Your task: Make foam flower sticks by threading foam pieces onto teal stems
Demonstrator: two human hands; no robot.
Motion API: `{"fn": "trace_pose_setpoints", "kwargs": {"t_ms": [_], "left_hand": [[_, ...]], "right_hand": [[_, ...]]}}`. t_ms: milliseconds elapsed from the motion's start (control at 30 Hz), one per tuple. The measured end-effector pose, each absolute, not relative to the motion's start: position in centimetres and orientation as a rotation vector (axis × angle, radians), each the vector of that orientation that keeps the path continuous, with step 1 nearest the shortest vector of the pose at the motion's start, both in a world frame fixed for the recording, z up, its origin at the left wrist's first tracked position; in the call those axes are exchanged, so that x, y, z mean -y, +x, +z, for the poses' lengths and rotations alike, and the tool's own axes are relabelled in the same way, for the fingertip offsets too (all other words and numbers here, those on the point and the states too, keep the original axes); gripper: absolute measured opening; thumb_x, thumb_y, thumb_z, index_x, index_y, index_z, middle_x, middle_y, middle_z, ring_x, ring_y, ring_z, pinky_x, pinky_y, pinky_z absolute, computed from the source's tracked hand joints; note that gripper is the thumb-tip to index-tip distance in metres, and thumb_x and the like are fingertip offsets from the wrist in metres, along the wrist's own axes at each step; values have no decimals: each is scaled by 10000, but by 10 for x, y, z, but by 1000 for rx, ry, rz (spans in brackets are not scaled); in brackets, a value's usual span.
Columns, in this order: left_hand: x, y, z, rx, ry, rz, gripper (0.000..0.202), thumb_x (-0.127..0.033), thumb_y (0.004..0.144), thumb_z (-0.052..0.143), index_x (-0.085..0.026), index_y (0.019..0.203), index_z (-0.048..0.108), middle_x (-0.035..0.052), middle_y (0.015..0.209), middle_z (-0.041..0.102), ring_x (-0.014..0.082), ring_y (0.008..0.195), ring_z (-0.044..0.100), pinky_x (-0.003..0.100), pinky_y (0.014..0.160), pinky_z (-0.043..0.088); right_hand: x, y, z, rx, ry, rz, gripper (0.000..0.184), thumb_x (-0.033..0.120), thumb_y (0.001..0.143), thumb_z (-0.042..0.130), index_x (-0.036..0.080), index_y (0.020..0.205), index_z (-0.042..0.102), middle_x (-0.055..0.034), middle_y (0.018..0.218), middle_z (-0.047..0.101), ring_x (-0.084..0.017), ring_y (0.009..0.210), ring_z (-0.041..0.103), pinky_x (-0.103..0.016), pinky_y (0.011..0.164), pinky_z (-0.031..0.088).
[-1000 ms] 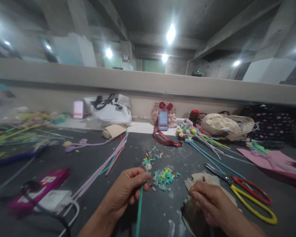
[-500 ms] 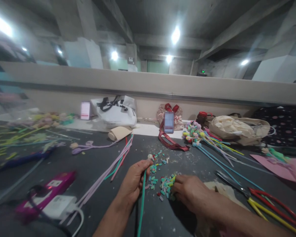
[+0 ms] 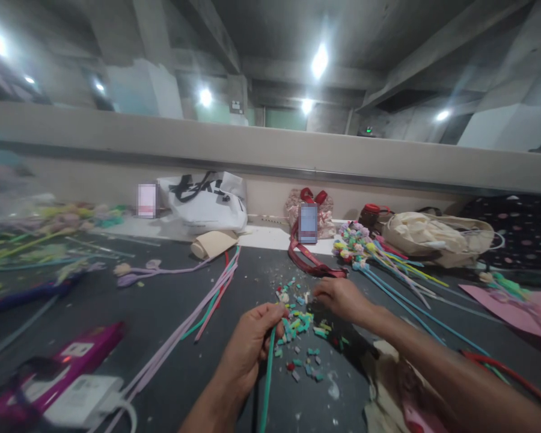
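Observation:
My left hand (image 3: 252,343) is closed around a green stick (image 3: 267,385) that runs down toward me, its upper end at my fingertips. My right hand (image 3: 340,297) reaches forward over a scatter of small coloured foam bits (image 3: 304,331) on the dark table, fingers pinched together at the far bits. What the fingers pinch is too small to make out.
Loose pink, green and red sticks (image 3: 207,300) lie to the left. A bunch of finished flower sticks (image 3: 365,249) lies right of centre. Red-handled scissors (image 3: 509,373) are at right, a magenta box (image 3: 67,355) at left. Bags (image 3: 207,201) line the far wall.
My right hand has moved from the paper scraps near me, over the foam bits, to the far side of the pile. My left hand keeps holding the green stick.

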State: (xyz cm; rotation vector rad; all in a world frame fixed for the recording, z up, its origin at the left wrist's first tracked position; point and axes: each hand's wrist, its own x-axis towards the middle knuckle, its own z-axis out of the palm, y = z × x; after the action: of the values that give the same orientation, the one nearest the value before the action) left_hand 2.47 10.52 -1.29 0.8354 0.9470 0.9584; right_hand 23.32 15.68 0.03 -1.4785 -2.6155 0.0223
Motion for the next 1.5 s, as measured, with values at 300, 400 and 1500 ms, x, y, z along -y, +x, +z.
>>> {"fn": "trace_pose_setpoints", "kwargs": {"t_ms": [300,400,1500], "left_hand": [[-104,25,-9,-987,849,947,274,-417,631,590,-149,661,540,-86,408,419,-3,279,232,131,303,109],[-106,26,-9,-1019,846,939,275,-414,613,603,-152,669,543,-89,404,420,0,275,231,132,297,110],[-98,31,-13,-800,971,865,314,-387,524,685,-138,585,503,-65,465,504,-4,297,320,125,295,158]], "right_hand": [[-167,210,-10,2794,-1455,-68,183,158,786,434,169,844,608,-86,839,597,-179,728,567,-234,558,336],[-168,209,-10,2761,-1473,-34,175,139,781,422,139,817,593,-104,830,595,-186,725,564,-241,563,334],[-22,224,6,1847,-1395,855,82,105,637,472,161,631,532,56,517,439,-87,510,410,-184,483,304]]}}
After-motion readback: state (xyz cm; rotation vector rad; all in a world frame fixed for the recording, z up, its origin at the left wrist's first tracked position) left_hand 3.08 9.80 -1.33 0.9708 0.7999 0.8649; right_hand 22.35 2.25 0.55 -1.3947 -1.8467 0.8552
